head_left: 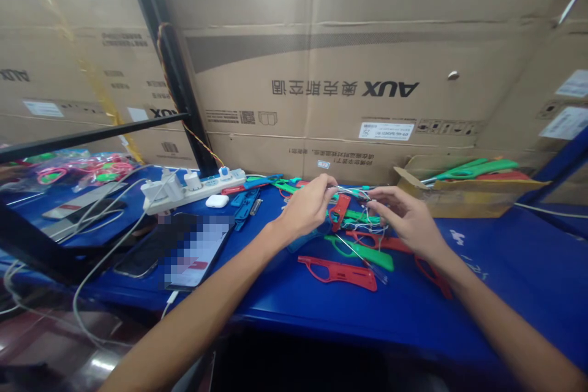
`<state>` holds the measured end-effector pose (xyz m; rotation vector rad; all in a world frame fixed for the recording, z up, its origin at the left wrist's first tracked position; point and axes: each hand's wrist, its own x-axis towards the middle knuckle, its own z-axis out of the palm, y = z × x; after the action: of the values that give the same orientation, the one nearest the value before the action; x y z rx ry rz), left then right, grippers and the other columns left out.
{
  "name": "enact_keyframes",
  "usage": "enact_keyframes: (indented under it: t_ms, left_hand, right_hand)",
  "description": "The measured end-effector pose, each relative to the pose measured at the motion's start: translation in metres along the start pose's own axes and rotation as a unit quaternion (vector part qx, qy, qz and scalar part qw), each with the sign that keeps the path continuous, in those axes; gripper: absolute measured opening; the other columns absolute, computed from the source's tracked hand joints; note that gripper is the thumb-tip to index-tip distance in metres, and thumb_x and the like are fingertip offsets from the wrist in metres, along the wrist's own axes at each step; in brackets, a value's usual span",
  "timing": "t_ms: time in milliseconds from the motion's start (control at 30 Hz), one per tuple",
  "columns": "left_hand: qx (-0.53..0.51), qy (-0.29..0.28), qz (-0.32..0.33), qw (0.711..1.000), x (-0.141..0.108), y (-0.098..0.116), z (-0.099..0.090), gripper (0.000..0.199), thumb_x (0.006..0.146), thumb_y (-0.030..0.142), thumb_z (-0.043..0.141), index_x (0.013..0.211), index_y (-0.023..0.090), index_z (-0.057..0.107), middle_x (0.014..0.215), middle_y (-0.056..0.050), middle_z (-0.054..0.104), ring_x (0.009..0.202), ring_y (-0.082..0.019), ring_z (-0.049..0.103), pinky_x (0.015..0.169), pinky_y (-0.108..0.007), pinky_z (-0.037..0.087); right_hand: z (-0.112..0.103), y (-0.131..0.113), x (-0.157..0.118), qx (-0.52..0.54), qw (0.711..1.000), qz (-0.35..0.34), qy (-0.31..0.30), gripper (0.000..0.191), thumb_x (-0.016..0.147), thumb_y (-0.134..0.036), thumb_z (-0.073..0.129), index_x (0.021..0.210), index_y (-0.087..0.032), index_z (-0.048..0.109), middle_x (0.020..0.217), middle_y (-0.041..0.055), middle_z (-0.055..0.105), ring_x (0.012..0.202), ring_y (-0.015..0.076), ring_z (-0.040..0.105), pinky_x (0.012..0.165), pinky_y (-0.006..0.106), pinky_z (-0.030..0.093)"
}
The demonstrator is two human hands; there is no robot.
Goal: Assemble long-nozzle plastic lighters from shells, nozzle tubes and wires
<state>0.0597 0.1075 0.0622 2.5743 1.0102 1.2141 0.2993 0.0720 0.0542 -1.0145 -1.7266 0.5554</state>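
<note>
Both hands are over a pile of coloured plastic parts on the blue table. My left hand (309, 205) is closed, its fingertips pinching a thin silvery rod (348, 190). Close to the rod's right end, my right hand (404, 214) has its thumb and fingers curled together around something small that I cannot make out. An orange-red part (340, 212) lies between the hands. Below them on the table are a green handle shell (362, 252) and a red handle shell (342, 273). White wires (377, 229) run through the pile under my right hand.
A cardboard box (478, 197) of green and red pieces stands at the right. On the left are a white power strip (197, 188), earbud case (217, 201), blue parts (244, 207), phones and cables. A black metal post (177, 67) rises before the cardboard wall.
</note>
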Motion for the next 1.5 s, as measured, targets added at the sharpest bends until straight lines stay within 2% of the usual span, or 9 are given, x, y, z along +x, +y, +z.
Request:
enact_keyframes:
  t_ms: [100,333,567,767,933,1100,1333,1400,1500]
  left_hand:
    - [-0.008,-0.019,0.011,1.0,0.0,-0.002,-0.002,0.019,0.108,0.03,0.035,0.111,0.019,0.051,0.106,-0.009,0.066,0.091,-0.022,0.064,0.081,-0.036,0.051]
    - [-0.011,-0.052,0.021,0.998,0.0,-0.004,-0.004,0.019,0.108,0.027,0.035,0.115,0.019,0.051,0.114,-0.01,0.067,0.101,-0.022,0.065,0.089,-0.038,0.052]
    - [-0.003,-0.054,0.026,0.998,-0.001,-0.002,-0.002,0.023,0.107,0.027,0.038,0.126,0.018,0.048,0.118,-0.011,0.067,0.103,-0.022,0.067,0.088,-0.037,0.054]
    - [0.063,-0.048,0.034,0.996,0.0,-0.002,-0.003,0.028,0.103,0.042,0.055,0.118,0.018,0.056,0.106,-0.007,0.072,0.096,-0.023,0.069,0.081,-0.034,0.054]
    - [0.083,-0.014,0.046,0.995,0.001,-0.002,-0.003,0.025,0.108,0.037,0.044,0.108,0.019,0.061,0.104,-0.005,0.074,0.09,-0.018,0.07,0.077,-0.028,0.051]
    - [0.097,0.004,0.044,0.994,0.0,0.001,-0.004,0.031,0.108,0.036,0.04,0.098,0.019,0.064,0.092,-0.004,0.074,0.082,-0.017,0.068,0.071,-0.027,0.047]
    - [0.074,0.028,-0.015,0.997,0.001,0.005,-0.007,0.032,0.108,0.034,0.037,0.095,0.019,0.062,0.071,0.0,0.068,0.061,-0.014,0.062,0.059,-0.025,0.04]
    - [0.05,0.006,-0.027,0.998,0.003,0.007,-0.012,0.026,0.107,0.033,0.041,0.098,0.019,0.061,0.074,0.0,0.069,0.064,-0.015,0.063,0.06,-0.026,0.04]
    - [0.027,-0.059,-0.031,0.997,-0.004,0.017,-0.026,0.021,0.105,0.033,0.046,0.101,0.018,0.059,0.081,-0.002,0.071,0.069,-0.017,0.065,0.061,-0.027,0.041]
  right_hand:
    - [-0.001,0.001,-0.001,-0.028,0.999,-0.015,0.005,0.028,0.09,-0.046,0.068,0.103,-0.021,0.069,0.08,0.0031,0.072,0.068,0.0176,0.067,0.057,0.028,0.052]
    - [-0.004,-0.002,-0.002,-0.038,0.998,-0.018,0.036,0.027,0.092,-0.045,0.067,0.103,-0.021,0.07,0.072,0.0009,0.069,0.064,0.0161,0.065,0.056,0.027,0.05]
    - [-0.002,-0.004,-0.001,-0.011,0.998,-0.017,0.054,0.023,0.091,-0.044,0.069,0.1,-0.022,0.071,0.072,0.0007,0.07,0.065,0.0156,0.065,0.056,0.026,0.05]
    - [-0.003,-0.013,0.0,0.068,0.997,0.01,0.02,0.024,0.087,-0.044,0.074,0.095,-0.022,0.071,0.065,-0.0011,0.067,0.053,0.0128,0.058,0.05,0.025,0.049]
    - [-0.002,-0.019,0.0,0.093,0.995,0.025,0.016,0.025,0.083,-0.045,0.077,0.092,-0.022,0.071,0.063,-0.0017,0.067,0.049,0.0113,0.056,0.048,0.024,0.049]
    - [-0.002,-0.019,0.0,0.103,0.994,0.039,0.01,0.029,0.081,-0.048,0.077,0.091,-0.021,0.071,0.061,-0.0017,0.066,0.048,0.0121,0.056,0.046,0.025,0.05]
    - [-0.001,-0.02,-0.001,0.047,0.998,0.031,-0.018,0.03,0.08,-0.049,0.078,0.088,-0.02,0.072,0.077,0.0033,0.074,0.049,0.0116,0.057,0.046,0.027,0.051]
    - [-0.001,-0.025,-0.003,-0.002,1.0,0.002,-0.03,0.028,0.082,-0.048,0.077,0.088,-0.02,0.073,0.08,0.004,0.076,0.052,0.0127,0.061,0.049,0.027,0.053]
    - [0.002,-0.034,-0.019,-0.09,0.993,-0.048,-0.051,0.022,0.088,-0.045,0.072,0.09,-0.023,0.074,0.088,0.0036,0.078,0.063,0.0156,0.069,0.056,0.027,0.056]
